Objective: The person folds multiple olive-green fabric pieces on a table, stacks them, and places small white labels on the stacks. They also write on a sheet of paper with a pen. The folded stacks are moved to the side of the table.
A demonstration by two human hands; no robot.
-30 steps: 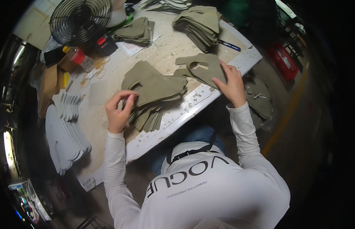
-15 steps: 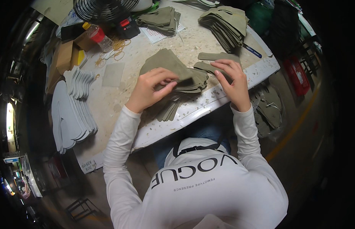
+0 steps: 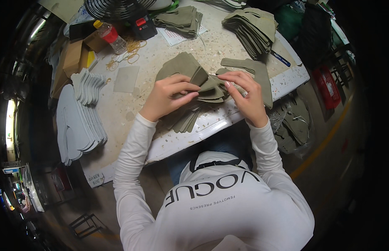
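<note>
A stack of olive-green cut pieces point(image 3: 177, 67), suede-like, lies fanned out before me at the table's front edge. My left hand point(image 3: 169, 94) is closed over its left side, with thumb and fingers pinching upper layers that bend upward. At the stack's right end, my right hand point(image 3: 246, 94) has its thumb and fingertips closed on the edges of the pieces. Just beyond that hand a separate olive piece point(image 3: 262, 79) with a slit lies flat, partly covered by my fingers. How many layers each hand grips is hidden.
Grey cut pieces point(image 3: 75, 129) are stacked at the left. More olive stacks point(image 3: 253, 31) lie toward the back, beside a blue cutter point(image 3: 280, 58). A bottle point(image 3: 110, 37), rubber bands point(image 3: 133, 49), a cardboard box point(image 3: 75, 58) and a black fan point(image 3: 117, 8) stand at the back left.
My right hand has moved left from the separate piece onto the stack's right end. That piece now shows more of its shape. Upper layers under my left hand are bent up more.
</note>
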